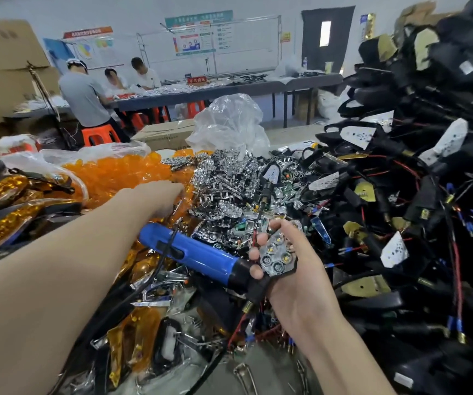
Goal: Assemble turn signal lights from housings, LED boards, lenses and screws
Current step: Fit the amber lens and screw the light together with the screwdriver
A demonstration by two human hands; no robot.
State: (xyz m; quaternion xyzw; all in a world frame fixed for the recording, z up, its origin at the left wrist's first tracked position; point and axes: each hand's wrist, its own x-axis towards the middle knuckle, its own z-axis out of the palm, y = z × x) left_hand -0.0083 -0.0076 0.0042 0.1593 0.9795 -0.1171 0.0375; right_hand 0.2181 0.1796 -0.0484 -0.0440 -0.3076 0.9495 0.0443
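While L hand sits in orange lenses, grip unclear; R hand clamps chrome-faced black housing.

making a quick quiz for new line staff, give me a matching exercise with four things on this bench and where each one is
Things
1. orange lenses
2. blue screwdriver
3. half-built light
4. black housings

Places
a. stacked high along the right side
b. held in the right hand
c. heaped at the left, where the left hand reaches
d. in the middle, between the two arms

Pairs: 1-c, 2-d, 3-b, 4-a
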